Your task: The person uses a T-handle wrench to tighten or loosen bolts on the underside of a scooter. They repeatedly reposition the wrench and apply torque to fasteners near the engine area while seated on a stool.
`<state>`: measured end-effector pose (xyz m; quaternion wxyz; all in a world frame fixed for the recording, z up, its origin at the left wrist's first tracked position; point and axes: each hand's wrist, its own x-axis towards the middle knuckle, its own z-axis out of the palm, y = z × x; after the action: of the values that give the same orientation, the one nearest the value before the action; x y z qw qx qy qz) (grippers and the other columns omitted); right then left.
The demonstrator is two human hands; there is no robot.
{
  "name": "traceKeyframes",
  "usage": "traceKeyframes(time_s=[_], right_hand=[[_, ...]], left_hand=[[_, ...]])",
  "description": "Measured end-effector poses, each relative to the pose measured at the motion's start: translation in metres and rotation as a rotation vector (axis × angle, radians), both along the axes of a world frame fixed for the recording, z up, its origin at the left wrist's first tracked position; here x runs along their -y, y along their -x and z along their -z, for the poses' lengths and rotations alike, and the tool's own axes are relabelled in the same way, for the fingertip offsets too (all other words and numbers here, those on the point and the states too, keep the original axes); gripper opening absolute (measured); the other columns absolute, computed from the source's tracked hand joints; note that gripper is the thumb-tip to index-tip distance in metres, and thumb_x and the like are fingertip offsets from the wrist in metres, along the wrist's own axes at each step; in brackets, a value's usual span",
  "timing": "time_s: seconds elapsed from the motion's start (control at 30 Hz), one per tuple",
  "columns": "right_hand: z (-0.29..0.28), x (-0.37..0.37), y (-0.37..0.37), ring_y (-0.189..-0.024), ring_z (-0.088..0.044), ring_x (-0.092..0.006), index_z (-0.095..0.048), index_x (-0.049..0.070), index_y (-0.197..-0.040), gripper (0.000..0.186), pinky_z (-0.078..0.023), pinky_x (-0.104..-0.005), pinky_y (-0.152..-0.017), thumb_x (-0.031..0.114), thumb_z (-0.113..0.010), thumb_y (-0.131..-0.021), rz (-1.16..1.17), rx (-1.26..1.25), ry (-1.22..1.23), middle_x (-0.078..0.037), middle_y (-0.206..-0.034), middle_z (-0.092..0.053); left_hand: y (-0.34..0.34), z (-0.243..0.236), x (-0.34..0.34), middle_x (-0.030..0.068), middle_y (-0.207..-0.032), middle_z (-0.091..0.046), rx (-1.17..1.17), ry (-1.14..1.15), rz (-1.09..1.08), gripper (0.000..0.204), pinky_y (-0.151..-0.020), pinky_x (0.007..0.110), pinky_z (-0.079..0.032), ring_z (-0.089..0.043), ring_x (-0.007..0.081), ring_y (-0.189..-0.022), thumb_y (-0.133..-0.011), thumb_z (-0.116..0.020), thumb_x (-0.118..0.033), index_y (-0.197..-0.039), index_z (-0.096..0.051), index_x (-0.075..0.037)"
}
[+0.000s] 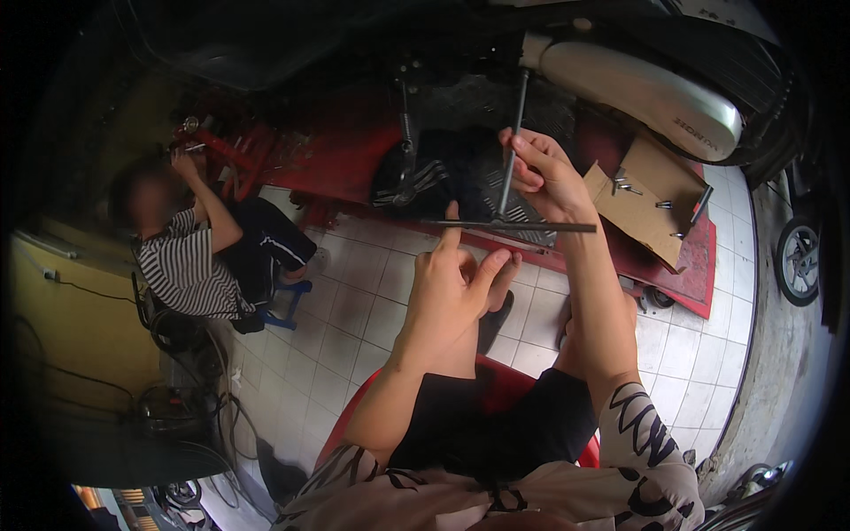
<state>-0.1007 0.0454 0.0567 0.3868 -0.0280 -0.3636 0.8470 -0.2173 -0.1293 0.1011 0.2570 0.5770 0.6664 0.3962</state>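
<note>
A long metal T-handle wrench [520, 106] reaches up to the underside of the motorcycle engine [529, 55]; its crossbar lies level, nearest me. My right hand [544, 173] is closed around the shaft, thumb and fingers pinching it a little above the crossbar. Below the bar, my left hand [456, 279] has its index finger raised against the left half of the crossbar. The thumb of that hand points right and its other fingers are loosely bent, with nothing gripped. Whatever the wrench's far tip sits on is too dark to make out.
A red lift platform [336, 168] runs beneath the motorcycle, with an opened cardboard box [655, 199] holding several bolts [626, 187] at right. A silver exhaust cover [637, 84] hangs above. At left another person [190, 257] sits on a blue stool [288, 301].
</note>
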Motion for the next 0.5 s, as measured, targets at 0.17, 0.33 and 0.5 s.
traceKeyframes(time_s=[0.17, 0.33, 0.5], right_hand=[[0.002, 0.005, -0.001, -0.045, -0.030, -0.0004, -0.055, 0.001, -0.097, 0.016, -0.021, -0.0179, -0.043, 0.017, -0.055, -0.096, 0.035, 0.045, 0.026, 0.004, -0.059, -0.046], [0.006, 0.008, 0.006, -0.044, -0.030, 0.0009, -0.054, 0.001, -0.102, 0.018, -0.020, -0.0158, -0.039, 0.018, -0.054, -0.096, 0.053, 0.051, 0.016, 0.005, -0.062, -0.044], [-0.002, 0.006, 0.008, -0.045, -0.032, -0.0001, -0.053, 0.001, -0.101, 0.017, -0.022, -0.0170, -0.042, 0.018, -0.053, -0.097, 0.063, 0.052, 0.015, 0.003, -0.062, -0.047]], left_hand=[[-0.011, -0.015, 0.009, 0.0047, -0.057, -0.057, 0.060, -0.150, 0.129, 0.085, -0.051, 0.021, -0.041, -0.054, 0.0090, -0.048, -0.082, -0.070, -0.012, -0.148, -0.017, 0.000], [-0.018, -0.001, 0.006, 0.0017, -0.054, -0.047, 0.061, -0.316, -0.009, 0.058, -0.048, 0.022, -0.037, -0.047, 0.0073, -0.046, -0.079, -0.072, -0.009, -0.131, -0.047, 0.002], [-0.019, 0.010, -0.018, 0.0047, -0.061, -0.048, -0.003, -0.500, -0.113, 0.028, -0.048, 0.023, -0.037, -0.047, 0.0085, -0.050, -0.077, -0.068, 0.001, -0.103, -0.057, 0.002]])
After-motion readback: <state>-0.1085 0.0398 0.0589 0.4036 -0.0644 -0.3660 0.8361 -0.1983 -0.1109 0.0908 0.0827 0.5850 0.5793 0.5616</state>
